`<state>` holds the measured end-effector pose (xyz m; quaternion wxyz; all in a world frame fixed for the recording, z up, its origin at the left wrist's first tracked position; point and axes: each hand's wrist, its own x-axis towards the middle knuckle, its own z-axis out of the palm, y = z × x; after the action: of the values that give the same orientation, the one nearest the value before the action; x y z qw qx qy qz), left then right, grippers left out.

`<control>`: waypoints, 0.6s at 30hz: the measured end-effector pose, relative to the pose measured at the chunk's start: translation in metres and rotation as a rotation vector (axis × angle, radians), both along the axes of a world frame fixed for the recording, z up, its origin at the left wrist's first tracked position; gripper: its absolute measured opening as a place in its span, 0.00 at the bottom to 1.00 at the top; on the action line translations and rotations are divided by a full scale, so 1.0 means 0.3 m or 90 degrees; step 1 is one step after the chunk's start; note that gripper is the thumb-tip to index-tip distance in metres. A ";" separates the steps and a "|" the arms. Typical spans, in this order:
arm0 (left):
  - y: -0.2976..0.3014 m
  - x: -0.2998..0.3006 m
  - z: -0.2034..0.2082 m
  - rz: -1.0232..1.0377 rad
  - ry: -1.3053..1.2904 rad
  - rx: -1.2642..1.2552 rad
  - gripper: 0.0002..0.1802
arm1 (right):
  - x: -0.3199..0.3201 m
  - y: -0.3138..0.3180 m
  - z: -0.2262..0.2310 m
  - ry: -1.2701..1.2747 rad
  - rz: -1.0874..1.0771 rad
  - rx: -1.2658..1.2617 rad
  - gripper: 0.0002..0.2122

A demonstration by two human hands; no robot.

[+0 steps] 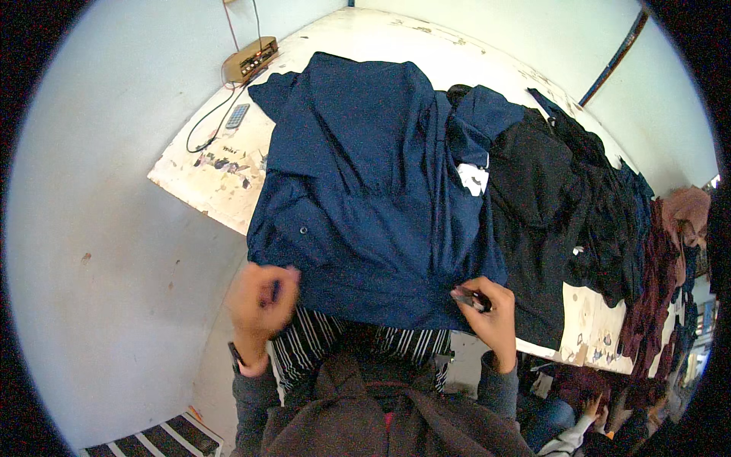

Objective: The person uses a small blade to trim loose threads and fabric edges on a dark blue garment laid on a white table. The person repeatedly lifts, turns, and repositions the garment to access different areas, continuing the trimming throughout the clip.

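Observation:
A navy blue garment lies spread over the table edge and hangs toward my lap, with a small round eyelet or button near its left side. At its lower left edge, my left hand is curled closed on the cloth, somewhat blurred by motion. My right hand is closed around a small dark tool that looks like thread snips, its tip by the garment's lower right edge. A white label shows on the garment's right side.
Black garments lie to the right, with maroon cloth beyond them. A brown box with knobs, its cable and a small remote sit at the table's far left. A wall borders my left. Other people's hands show at lower right.

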<state>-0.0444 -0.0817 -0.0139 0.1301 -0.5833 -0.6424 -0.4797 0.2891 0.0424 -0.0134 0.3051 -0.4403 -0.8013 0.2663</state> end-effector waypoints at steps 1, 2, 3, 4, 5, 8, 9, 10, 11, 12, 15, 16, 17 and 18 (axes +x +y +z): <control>0.000 -0.067 -0.037 0.100 0.021 0.041 0.07 | -0.012 0.019 -0.038 0.004 -0.007 -0.002 0.07; 0.002 -0.151 -0.089 0.195 0.040 0.087 0.07 | -0.014 0.030 -0.064 0.006 -0.007 -0.020 0.08; -0.003 -0.263 -0.155 0.263 0.009 0.100 0.07 | -0.017 0.036 -0.084 -0.005 -0.009 -0.019 0.08; -0.021 -0.380 -0.223 0.332 -0.019 0.110 0.07 | -0.021 0.038 -0.104 -0.014 -0.010 -0.021 0.08; -0.047 -0.482 -0.298 0.363 -0.059 0.114 0.07 | -0.022 0.038 -0.115 -0.023 -0.011 -0.022 0.08; -0.135 -0.713 -0.528 0.443 -0.119 0.069 0.05 | -0.020 0.043 -0.127 -0.048 0.004 -0.006 0.07; -0.190 -0.748 -0.603 0.465 -0.097 0.020 0.05 | -0.025 0.043 -0.130 -0.055 0.008 0.008 0.06; -0.238 -0.765 -0.680 0.484 -0.078 -0.028 0.05 | -0.029 0.040 -0.131 -0.044 0.002 0.021 0.06; -0.293 -0.764 -0.763 0.489 -0.076 -0.096 0.03 | -0.032 0.038 -0.125 -0.048 -0.001 0.017 0.06; -0.364 -0.752 -0.849 0.495 -0.074 -0.165 0.03 | -0.036 0.038 -0.119 -0.052 -0.002 0.013 0.06; -0.532 -0.647 -1.076 0.492 -0.156 -0.320 0.10 | -0.025 0.039 -0.130 -0.064 -0.018 0.022 0.06; -0.544 -0.605 -1.092 0.530 -0.224 -0.413 0.13 | -0.024 0.042 -0.132 -0.069 -0.021 0.029 0.06; -0.550 -0.556 -1.117 0.496 -0.155 -0.307 0.13 | -0.028 0.044 -0.131 -0.065 -0.019 0.034 0.06; -0.556 -0.534 -1.131 0.493 -0.196 -0.342 0.13 | -0.027 0.043 -0.131 -0.062 -0.016 0.035 0.07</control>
<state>-0.2045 -0.2486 -0.3531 0.0478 -0.2372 -0.9246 -0.2944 0.2808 0.0553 -0.0527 0.2813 -0.4543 -0.8166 0.2183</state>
